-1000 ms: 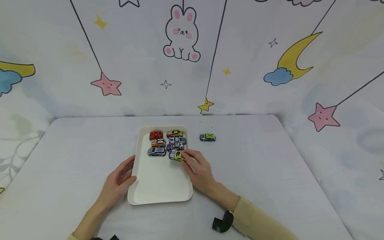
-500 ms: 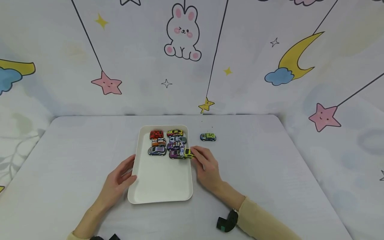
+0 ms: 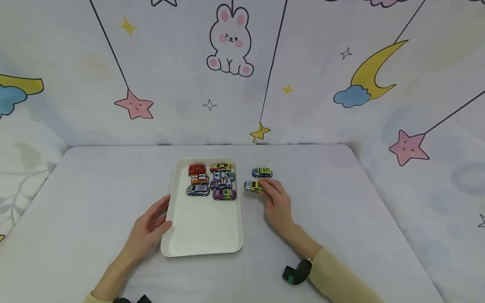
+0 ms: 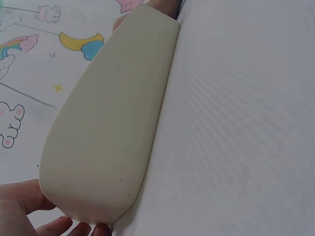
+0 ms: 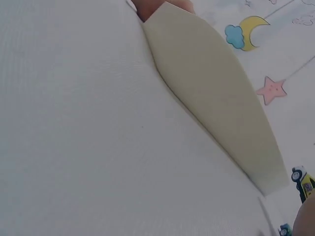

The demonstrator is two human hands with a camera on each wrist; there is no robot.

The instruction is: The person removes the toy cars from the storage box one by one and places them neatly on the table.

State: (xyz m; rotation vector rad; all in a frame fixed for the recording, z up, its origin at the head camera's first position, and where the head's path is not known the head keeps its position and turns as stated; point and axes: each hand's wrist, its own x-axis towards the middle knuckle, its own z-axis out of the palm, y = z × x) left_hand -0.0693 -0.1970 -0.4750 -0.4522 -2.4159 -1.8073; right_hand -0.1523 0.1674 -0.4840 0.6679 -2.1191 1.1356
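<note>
A white tray [image 3: 201, 229] lies on the table with several toy cars grouped in two columns at its far end. My left hand [image 3: 145, 233] holds the tray's left side; in the left wrist view, the hand [image 4: 22, 209] has its fingertips at the tray's outer wall [image 4: 103, 137]. Just right of the tray, my right hand [image 3: 278, 206] pinches a yellow and white toy car [image 3: 253, 186] by its right end. Behind it on the table stands a green and blue toy car [image 3: 262, 172]. Nearest me among the tray's cars is a purple and green one [image 3: 224, 194].
The table [image 3: 329, 210] has a white cloth. A printed backdrop [image 3: 303, 54] rises behind and at both sides. Black wrist devices sit on both wrists, the right device [image 3: 297, 272] showing best. Near my right hand, the tray's outer wall [image 5: 216, 93] stands close.
My right hand has carried the yellow and white toy car out of the tray, over its right rim. The purple and green car is now uncovered. My left hand has stayed put.
</note>
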